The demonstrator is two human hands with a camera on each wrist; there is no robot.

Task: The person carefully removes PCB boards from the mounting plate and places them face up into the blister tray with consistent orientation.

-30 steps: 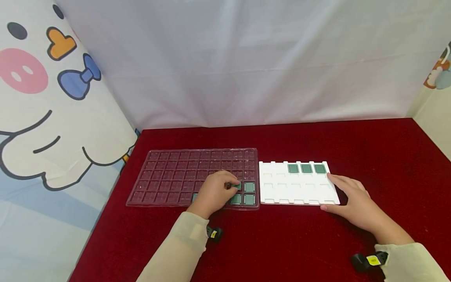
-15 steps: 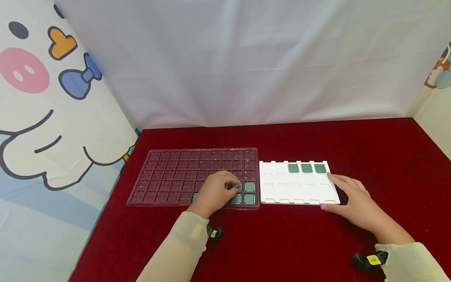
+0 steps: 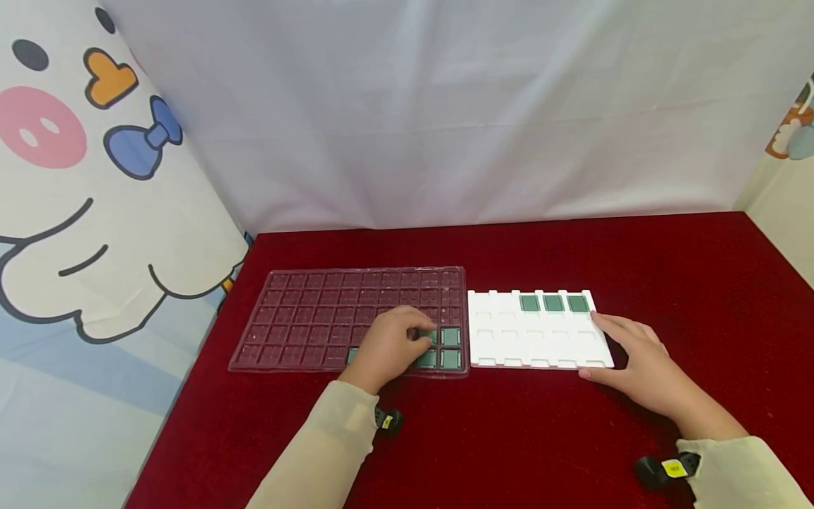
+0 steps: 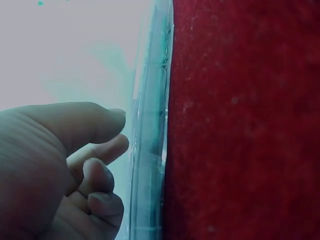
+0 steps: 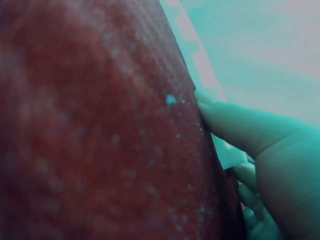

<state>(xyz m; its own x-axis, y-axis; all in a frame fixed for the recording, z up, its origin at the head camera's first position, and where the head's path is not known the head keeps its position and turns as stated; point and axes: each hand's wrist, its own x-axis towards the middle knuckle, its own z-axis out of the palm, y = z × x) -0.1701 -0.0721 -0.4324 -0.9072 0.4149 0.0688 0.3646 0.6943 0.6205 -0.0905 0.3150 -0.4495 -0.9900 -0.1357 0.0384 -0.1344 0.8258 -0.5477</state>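
Observation:
My left hand (image 3: 393, 346) is over the right part of a clear plastic tray (image 3: 340, 316) with many square pockets. Its thumb and index finger pinch at a small green square chip (image 3: 432, 337) in one of the pockets, partly covered by the fingers. More green chips (image 3: 451, 359) lie in the pockets around it. In the left wrist view the thumb and curled fingers of the left hand (image 4: 75, 155) are beside the tray's edge. At the right end of a white tray (image 3: 537, 343), my right hand (image 3: 649, 367) holds it, thumb at the front corner and fingers along the side.
Three green chips (image 3: 554, 303) fill the back row of the white tray at its right. Both trays sit side by side on a red cloth-covered table (image 3: 509, 438). A white curtain (image 3: 445, 120) hangs behind, and a cartoon-printed cloth (image 3: 114, 233) on the left.
The left thumb and index finger have shifted very slightly at the green chip. My right hand and both trays stay where they were.

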